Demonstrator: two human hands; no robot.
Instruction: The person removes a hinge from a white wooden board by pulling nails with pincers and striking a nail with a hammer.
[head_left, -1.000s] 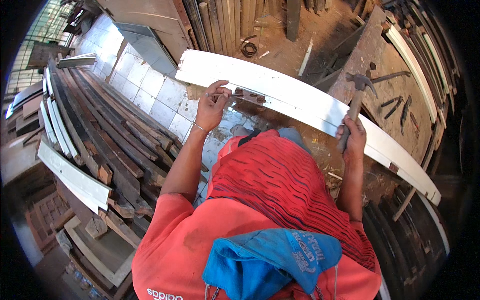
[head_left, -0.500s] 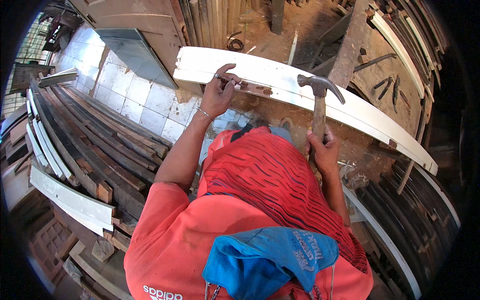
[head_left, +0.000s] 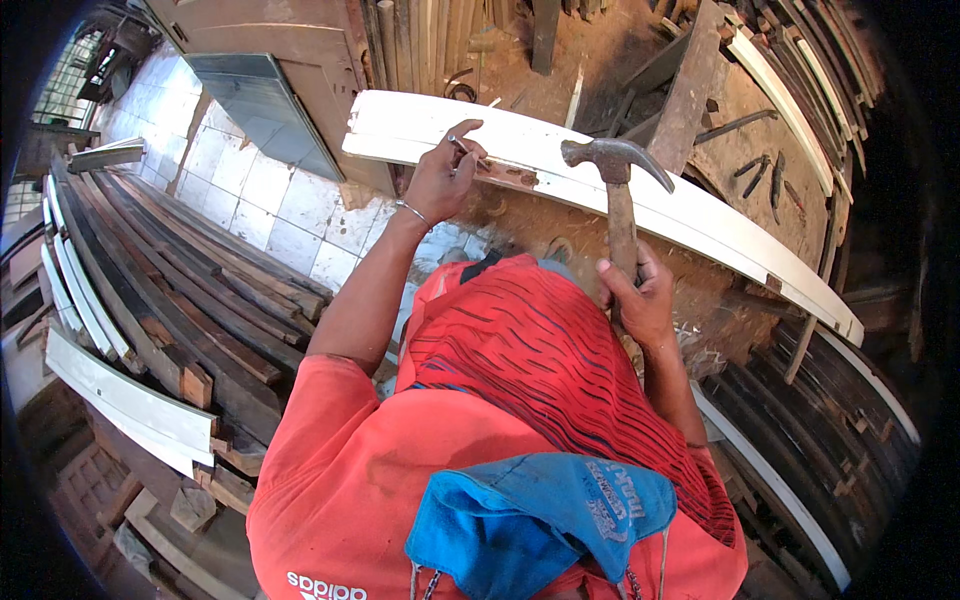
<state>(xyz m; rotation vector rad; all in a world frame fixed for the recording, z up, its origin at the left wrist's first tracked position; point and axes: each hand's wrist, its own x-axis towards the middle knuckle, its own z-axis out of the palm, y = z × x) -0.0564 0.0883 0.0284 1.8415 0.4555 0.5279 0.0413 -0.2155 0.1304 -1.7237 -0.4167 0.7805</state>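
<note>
A long white-painted board (head_left: 680, 205) lies crosswise in front of me, with a worn, brownish cut-out (head_left: 515, 176) in its near edge. My left hand (head_left: 443, 175) is at the board, left of the cut-out, fingers closed on a small thin metal tool (head_left: 462, 148), partly hidden. My right hand (head_left: 640, 298) grips the wooden handle of a claw hammer (head_left: 620, 225). The hammer's steel head (head_left: 610, 155) is upright over the board, right of the cut-out.
Long timber planks (head_left: 190, 290) are stacked at left, more (head_left: 820, 440) at lower right. A wooden door (head_left: 260, 30) and glass pane (head_left: 260, 110) stand beyond a tiled floor (head_left: 295, 205). Pliers and other hand tools (head_left: 775, 185) lie on a wooden surface (head_left: 745, 150) at upper right.
The hammer and my right hand have moved left toward the cut-out. My left hand has risen slightly, staying near the cut-out. The view has shifted a little.
</note>
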